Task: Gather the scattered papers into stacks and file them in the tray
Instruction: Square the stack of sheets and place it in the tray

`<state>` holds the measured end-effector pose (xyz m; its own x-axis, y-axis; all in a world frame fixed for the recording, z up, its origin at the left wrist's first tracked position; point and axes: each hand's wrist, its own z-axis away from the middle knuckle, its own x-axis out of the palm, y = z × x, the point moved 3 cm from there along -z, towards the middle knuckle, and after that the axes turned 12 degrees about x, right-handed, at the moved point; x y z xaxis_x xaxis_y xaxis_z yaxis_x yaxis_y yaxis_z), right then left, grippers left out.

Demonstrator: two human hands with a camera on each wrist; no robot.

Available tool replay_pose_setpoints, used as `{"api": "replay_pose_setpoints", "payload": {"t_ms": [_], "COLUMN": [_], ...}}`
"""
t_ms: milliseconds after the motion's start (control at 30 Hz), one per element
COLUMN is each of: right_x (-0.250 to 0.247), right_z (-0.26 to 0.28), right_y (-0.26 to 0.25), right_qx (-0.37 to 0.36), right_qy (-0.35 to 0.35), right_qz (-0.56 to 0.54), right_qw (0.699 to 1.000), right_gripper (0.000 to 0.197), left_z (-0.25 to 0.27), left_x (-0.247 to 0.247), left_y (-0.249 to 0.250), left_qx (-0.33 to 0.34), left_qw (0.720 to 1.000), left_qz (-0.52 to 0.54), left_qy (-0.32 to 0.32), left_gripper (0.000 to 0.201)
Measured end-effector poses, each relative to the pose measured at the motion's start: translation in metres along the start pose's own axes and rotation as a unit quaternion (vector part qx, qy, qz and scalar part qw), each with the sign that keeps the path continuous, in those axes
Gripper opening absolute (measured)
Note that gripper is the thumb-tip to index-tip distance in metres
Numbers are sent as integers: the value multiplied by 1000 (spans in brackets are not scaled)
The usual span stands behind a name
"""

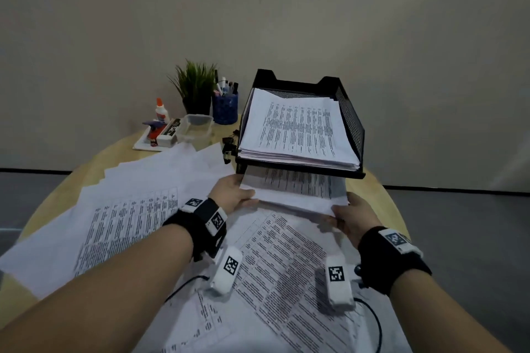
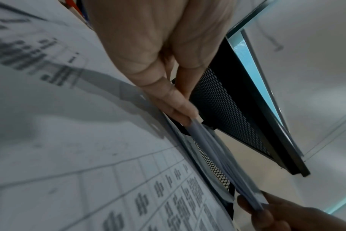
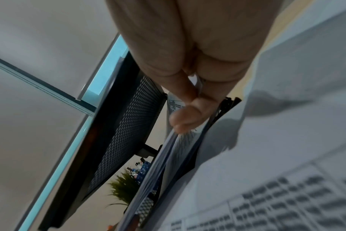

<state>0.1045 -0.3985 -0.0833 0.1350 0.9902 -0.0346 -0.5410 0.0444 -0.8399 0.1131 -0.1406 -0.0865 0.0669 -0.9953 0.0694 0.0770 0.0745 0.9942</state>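
Observation:
A black mesh tray [image 1: 351, 123] stands at the back of the round table, its upper tier holding a thick stack of printed papers [image 1: 298, 126]. A thinner paper stack [image 1: 298, 190] lies partly inside the lower tier, its near edge sticking out. My left hand [image 1: 233, 195] pinches its left corner and my right hand [image 1: 348, 216] pinches its right corner. In the left wrist view my left hand's fingers [image 2: 178, 107] clamp the stack's edge [image 2: 217, 150] beside the tray mesh [image 2: 227, 115]. The right wrist view shows my thumb [image 3: 188, 115] on the stack [image 3: 174, 150].
Loose printed sheets [image 1: 129, 221] cover the table's left and front. At the back left stand a potted plant [image 1: 196, 89], a blue pen cup [image 1: 225, 107], a glue bottle [image 1: 161, 110], a clear box [image 1: 195, 127] and binder clips [image 1: 229, 146]. A wall rises behind.

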Motion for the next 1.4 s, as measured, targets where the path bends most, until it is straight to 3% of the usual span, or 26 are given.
{"api": "replay_pose_setpoints", "payload": {"t_ms": [67,233,300,433,567,700,800,867,1000,1067,1167,1267,1400], "right_x": [0,4,4,3,6,4,0,4,18,28,41,52,61], "right_z": [-12,-34,-38,-44,-37,-11,11,29,68,89,116,128,137], "right_y": [-6,-9,-12,-19,-21,-8,6,16,34,47,71,89,107], "right_qx": [-21,-40,-63,-89,-83,-85,-65,-36,-44,-46,-42,-50,-35], "right_qy": [33,131,178,229,177,125,113,69,7,-26,-53,-33,-12], "right_qz": [16,89,148,252,325,394,404,429,528,567,607,640,674], "right_qw": [999,987,971,936,925,907,905,900,848,822,792,766,738], "right_gripper": [34,18,14,24,17,37,42,34,21,31,52,66,99], "left_z": [-12,-29,-33,-36,-36,-18,8,31,78,102,135,163,194], "left_x": [4,12,12,13,21,18,10,2,-14,-23,-37,-49,-61], "left_y": [-2,-10,-11,-3,1,6,9,8,10,10,5,-3,-13], "left_qx": [-4,38,48,60,61,54,74,64,37,22,-7,-28,-81], "left_qw": [1000,984,977,937,884,896,903,896,855,829,811,796,778], "left_qz": [-18,-160,-191,-339,-463,-436,-417,-432,-503,-544,-571,-592,-614], "left_qy": [1,75,86,59,-12,-69,-71,-83,-121,-129,-126,-120,-107], "left_gripper": [25,42,36,10,31,49,40,32,30,33,38,48,64]}}
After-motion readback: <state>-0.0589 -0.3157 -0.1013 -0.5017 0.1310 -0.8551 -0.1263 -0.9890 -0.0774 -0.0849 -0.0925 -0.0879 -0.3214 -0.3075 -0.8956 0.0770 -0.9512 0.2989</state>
